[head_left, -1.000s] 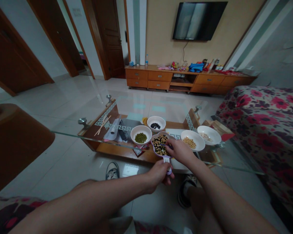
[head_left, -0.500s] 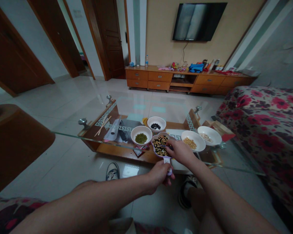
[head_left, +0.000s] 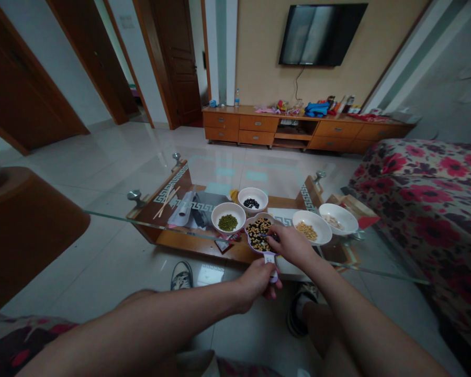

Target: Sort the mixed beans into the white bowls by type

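My left hand is wrapped round the handle of a purple-rimmed handled bowl at the glass table's near edge. Mixed beans, mostly black and yellowish, fill it. Over its right side, my right hand is closed in a pinch, fingertips down at the beans. A thin bluish tool juts from those fingers; its exact kind is too small to tell. Around stand white bowls: one with green beans, one with black beans, one with yellowish beans, one with pale pieces.
The glass tabletop has an exposed near edge. Chopsticks and a clear roll are seen at the left. A flowered sofa stands on the right. Beyond is a low cabinet beneath a television.
The view has shifted very slightly. Both hands keep nearly the same position at the handled bowl, and no bowl has visibly moved.
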